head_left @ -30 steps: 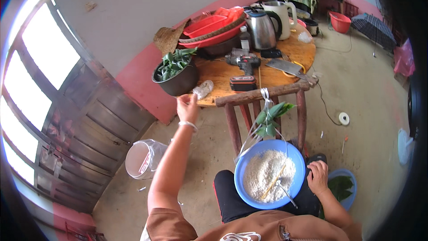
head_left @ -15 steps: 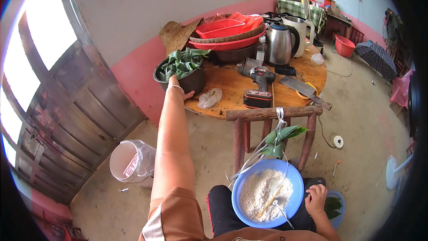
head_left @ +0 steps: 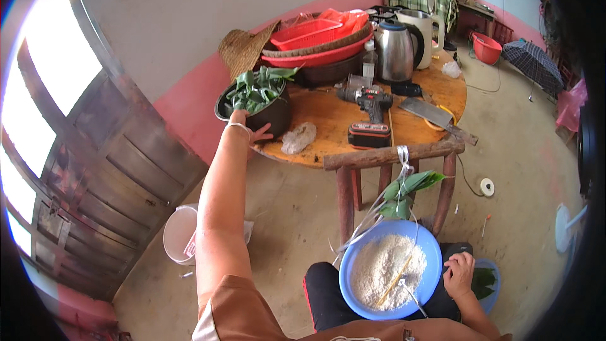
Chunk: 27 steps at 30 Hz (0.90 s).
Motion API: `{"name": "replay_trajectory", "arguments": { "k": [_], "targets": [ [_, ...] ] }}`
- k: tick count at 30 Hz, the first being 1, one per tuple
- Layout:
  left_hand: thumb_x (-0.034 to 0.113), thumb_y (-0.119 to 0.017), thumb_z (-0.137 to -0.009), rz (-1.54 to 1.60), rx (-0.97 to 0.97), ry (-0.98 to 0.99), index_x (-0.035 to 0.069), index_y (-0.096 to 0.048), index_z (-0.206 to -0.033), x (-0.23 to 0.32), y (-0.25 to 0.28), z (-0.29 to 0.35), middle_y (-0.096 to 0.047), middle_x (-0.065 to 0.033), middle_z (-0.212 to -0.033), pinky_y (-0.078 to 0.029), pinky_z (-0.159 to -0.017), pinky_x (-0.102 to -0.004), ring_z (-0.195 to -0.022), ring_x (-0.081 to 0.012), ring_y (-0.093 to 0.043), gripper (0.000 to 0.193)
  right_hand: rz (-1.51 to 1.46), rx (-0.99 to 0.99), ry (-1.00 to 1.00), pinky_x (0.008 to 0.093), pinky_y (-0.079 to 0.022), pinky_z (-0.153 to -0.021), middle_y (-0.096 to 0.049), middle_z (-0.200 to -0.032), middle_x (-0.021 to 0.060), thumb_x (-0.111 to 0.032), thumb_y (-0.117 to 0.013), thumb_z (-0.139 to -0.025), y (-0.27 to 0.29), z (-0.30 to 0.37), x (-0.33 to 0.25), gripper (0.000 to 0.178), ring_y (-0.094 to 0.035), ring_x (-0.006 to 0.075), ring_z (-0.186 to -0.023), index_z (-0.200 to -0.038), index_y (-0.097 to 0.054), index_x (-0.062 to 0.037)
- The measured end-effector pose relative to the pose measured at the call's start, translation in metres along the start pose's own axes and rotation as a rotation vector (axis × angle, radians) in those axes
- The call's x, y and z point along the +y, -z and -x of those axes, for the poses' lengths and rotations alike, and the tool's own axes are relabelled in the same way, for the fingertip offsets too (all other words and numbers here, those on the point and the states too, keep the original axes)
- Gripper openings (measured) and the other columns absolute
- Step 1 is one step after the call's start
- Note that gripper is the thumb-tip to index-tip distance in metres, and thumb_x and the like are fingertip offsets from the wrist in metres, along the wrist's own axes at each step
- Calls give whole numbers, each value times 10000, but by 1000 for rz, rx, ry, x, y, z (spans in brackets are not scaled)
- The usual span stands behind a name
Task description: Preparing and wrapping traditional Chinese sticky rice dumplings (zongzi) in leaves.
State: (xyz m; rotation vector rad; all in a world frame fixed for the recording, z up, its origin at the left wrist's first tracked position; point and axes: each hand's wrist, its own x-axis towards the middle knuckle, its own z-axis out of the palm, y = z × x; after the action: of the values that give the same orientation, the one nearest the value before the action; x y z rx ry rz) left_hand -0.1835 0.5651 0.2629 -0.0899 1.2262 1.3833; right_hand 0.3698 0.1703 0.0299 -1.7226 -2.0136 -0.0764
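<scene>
The left hand (head_left: 247, 127), which a second earlier hung in the air short of the tabletop (head_left: 328, 117), has now reached the dark pot (head_left: 268, 117) of green leaves (head_left: 255, 88) at the table's near-left edge, so the work has moved to fetching leaves. Its fingers (head_left: 262, 131) are loosely spread against the pot's rim and pinch nothing visible. The right hand (head_left: 459, 273) rests with curled fingers on the rim of the blue bowl (head_left: 432, 246) of white rice (head_left: 382, 268) in the lap.
</scene>
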Motion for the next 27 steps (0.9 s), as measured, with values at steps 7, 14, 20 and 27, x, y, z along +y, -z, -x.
{"name": "replay_trajectory", "arguments": {
  "k": [7, 14, 20, 27],
  "targets": [
    [697, -673, -725, -252, -156, -84, 66, -89, -1515, -7, 73, 18, -301, -343, -1376, -346, -1043, -560, -1224, -464, -410, 1168, 79, -27, 49, 488, -382, -959, -580, -1086, 90, -48, -633, -703, -12, -7, 3, 206, -491, 346, -1127, -904, -633, -92],
    [264, -656, -929, -1072, -355, -616, -2, -636, -1056, -233, 281, 34, -668, -60, -978, -495, -841, -287, -941, -154, -628, 295, 100, -145, 7, 471, -381, -979, -557, -1167, 109, -69, -632, -755, 17, 24, 32, 298, -474, 352, -1149, -1052, -624, -71],
    [255, -688, -821, -1658, -317, -1027, 41, -482, -1302, -366, 365, 135, -403, -250, -1388, -319, -1096, -480, -1298, -432, -376, 565, 239, -215, -221, 476, -338, -1063, -394, -1420, 179, -171, -617, -833, 13, 58, 44, 561, -394, 405, -1264, -1362, -452, -82],
    [214, -579, -837, -1767, -389, -1187, 22, -455, -1348, -378, 377, 167, -342, -272, -1445, -217, -1134, -550, -1353, -475, -282, 560, 271, -180, -352, 478, -366, -1048, -432, -1369, 189, -220, -611, -833, 18, 69, 37, 542, -423, 404, -1218, -1332, -472, -59]
  ]
}}
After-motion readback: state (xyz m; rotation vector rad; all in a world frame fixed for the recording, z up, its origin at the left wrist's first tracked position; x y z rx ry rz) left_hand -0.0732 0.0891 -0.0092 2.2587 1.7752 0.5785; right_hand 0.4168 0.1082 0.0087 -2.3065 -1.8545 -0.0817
